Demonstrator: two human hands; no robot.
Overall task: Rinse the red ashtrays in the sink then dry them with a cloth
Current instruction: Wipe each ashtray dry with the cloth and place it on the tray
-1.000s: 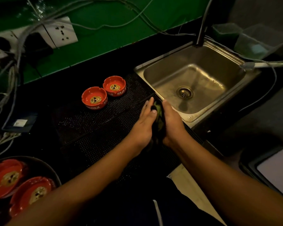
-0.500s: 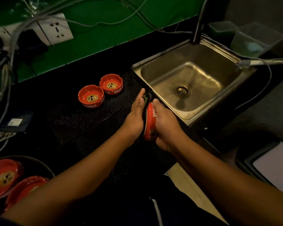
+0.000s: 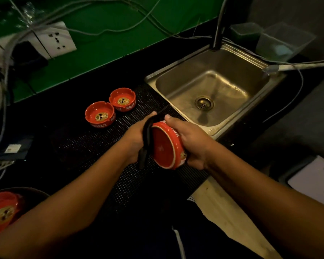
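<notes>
Head view, 1 entry.
- Both forearms reached forward over the counter point(image 3: 36, 128).
- Left hand point(image 3: 135, 139): curled round a dark cloth point(image 3: 146, 141), held against the ashtray's face.
- Right hand point(image 3: 192, 143): clamped on the red ashtray point(image 3: 165, 146), tipped on edge above the perforated mat point(image 3: 82, 144), near the corner of the sink point(image 3: 151, 79).
- The 2 hands were close together, the ashtray between them.
- 2 upright ashtrays point(image 3: 100, 114) stood just beside each other on the mat.
- Left fingertips were hidden by the cloth.
- The low-left ashtray point(image 3: 2, 212) was blurred and cut off.
</notes>
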